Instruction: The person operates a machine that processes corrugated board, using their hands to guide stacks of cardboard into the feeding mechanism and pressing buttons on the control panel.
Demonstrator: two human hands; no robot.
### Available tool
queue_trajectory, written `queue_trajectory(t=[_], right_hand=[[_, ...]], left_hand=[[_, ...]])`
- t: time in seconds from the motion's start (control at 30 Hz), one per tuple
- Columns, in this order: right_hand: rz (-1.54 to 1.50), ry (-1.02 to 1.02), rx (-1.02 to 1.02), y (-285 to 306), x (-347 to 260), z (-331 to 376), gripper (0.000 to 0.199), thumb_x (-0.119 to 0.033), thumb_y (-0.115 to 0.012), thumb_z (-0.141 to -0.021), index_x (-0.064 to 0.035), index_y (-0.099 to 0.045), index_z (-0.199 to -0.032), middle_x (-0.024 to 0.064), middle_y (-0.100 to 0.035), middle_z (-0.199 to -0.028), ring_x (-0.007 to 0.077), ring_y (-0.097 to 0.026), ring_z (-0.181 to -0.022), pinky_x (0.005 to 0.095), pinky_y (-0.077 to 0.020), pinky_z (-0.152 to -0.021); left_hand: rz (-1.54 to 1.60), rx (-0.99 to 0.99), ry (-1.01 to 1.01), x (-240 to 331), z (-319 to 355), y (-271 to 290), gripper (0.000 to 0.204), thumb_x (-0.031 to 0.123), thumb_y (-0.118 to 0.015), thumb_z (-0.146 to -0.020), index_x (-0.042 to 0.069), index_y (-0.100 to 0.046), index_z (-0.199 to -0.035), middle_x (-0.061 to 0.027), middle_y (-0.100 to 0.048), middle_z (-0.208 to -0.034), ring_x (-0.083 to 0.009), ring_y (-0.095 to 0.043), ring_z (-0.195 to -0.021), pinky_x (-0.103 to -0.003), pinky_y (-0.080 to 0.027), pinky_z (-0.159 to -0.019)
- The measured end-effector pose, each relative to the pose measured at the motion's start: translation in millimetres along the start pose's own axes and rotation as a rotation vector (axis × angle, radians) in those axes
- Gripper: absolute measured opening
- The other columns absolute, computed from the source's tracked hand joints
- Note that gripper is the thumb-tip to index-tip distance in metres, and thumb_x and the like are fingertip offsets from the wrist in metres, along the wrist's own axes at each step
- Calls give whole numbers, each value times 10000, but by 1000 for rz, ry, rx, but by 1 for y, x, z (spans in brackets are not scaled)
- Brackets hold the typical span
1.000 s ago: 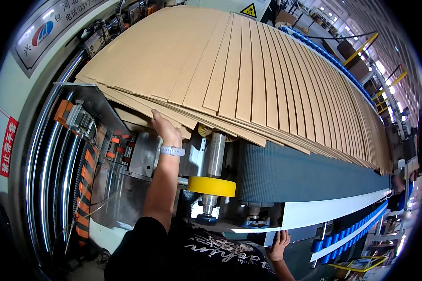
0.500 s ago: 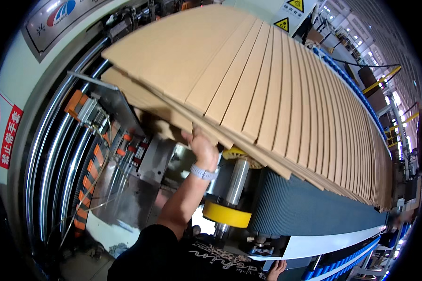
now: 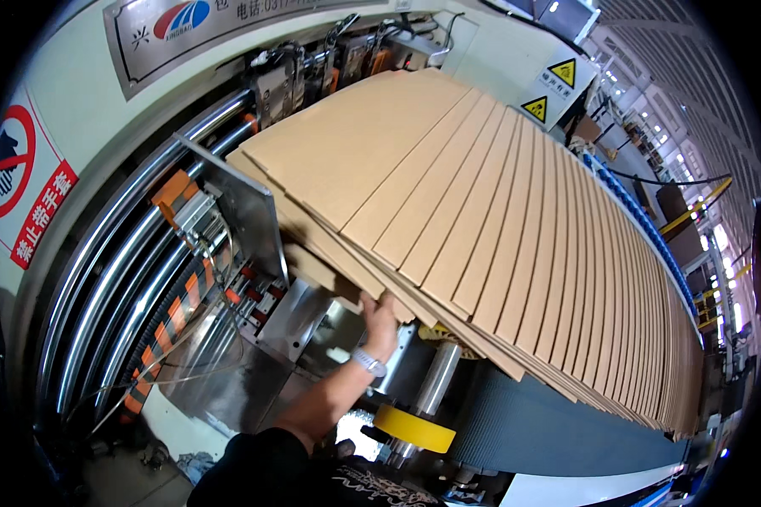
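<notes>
A long row of brown cardboard sheets (image 3: 473, 211) lies fanned and overlapping, running from the machine toward the right. At the near left corner of this row, my left hand (image 3: 381, 328) grips the lower edge of the cardboard sheets, its fingertips partly hidden by them. The wrist wears a pale watch (image 3: 369, 362). Under the sheets, the dark ribbed conveyor belt (image 3: 516, 422) carries the row. Just below my left hand are a metal shaft (image 3: 439, 377) and a yellow roller ring (image 3: 414, 428). My right hand is out of view.
An upright metal guide plate (image 3: 243, 207) stands beside the sheets' left corner. Shiny rollers (image 3: 114, 291) curve down the machine's left side, next to an orange-and-black striped strip (image 3: 165, 334). Warning signs (image 3: 562, 73) mark the far panel. A blue rail (image 3: 643, 228) runs behind the row.
The view has shifted, so machine and sheets sit lower in the picture. The near left corner of the sheets is lower against the guide plate. My right hand has left the view.
</notes>
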State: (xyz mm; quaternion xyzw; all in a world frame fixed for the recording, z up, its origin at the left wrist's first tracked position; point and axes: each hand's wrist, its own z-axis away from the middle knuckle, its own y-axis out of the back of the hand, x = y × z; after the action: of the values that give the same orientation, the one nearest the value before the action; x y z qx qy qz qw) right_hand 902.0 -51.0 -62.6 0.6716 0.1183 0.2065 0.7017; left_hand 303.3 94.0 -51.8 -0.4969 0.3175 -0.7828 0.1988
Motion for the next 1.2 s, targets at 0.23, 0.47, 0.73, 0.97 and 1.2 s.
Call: queue_trajectory(t=[0.23, 0.47, 0.73, 0.97, 1.2], right_hand=[[-113, 30, 99, 5, -9, -10, 559, -54, -462, -779, -58, -325, -1321, 178, -291, -1355, 368, -251, -1255, 513, -181, -1026], [-32, 11, -50, -1, 5, -7, 508, -89, -447, -835, -87, -309, -1324, 168, -301, -1362, 401, -275, -1228, 523, -239, -994], [-20, 12, 79, -17, 20, 11, 476, -119, -462, -831, -115, -368, -1298, 139, -355, -1329, 377, -327, -1196, 535, -258, -976], [99, 79, -9, -34, 44, 18, 511, -69, -432, -822, -4, -281, -1306, 245, -243, -1343, 432, -225, -1250, 570, -175, -1011], [-103, 77, 24, 16, 3, -7, 842, -154, -656, -608, -13, -220, -1315, 255, -242, -1327, 443, -213, -1243, 597, -152, -1000]], left_hand=[[47, -202, 122, 57, -9, -26, 220, 101, -522, -817, -7, -516, -1008, -72, -600, -853, -204, -618, -751, -316, -530, -590], [-302, -369, 232, 61, -13, -32, 237, 241, -395, -933, 30, -503, -939, -93, -587, -673, -106, -532, -463, -250, -439, -433], [-192, -287, 78, 68, -52, 56, 271, 307, -439, -898, 47, -507, -935, -64, -571, -951, -146, -559, -861, -289, -466, -729], [-68, -197, 257, 77, -55, 22, 511, 535, -412, -857, 86, -493, -1085, -44, -560, -904, -162, -552, -806, -304, -465, -681], [-63, -170, 217, 78, -27, -22, 697, 676, -410, -772, 113, -448, -1181, -71, -528, -1078, -225, -514, -946, -418, -426, -776]])
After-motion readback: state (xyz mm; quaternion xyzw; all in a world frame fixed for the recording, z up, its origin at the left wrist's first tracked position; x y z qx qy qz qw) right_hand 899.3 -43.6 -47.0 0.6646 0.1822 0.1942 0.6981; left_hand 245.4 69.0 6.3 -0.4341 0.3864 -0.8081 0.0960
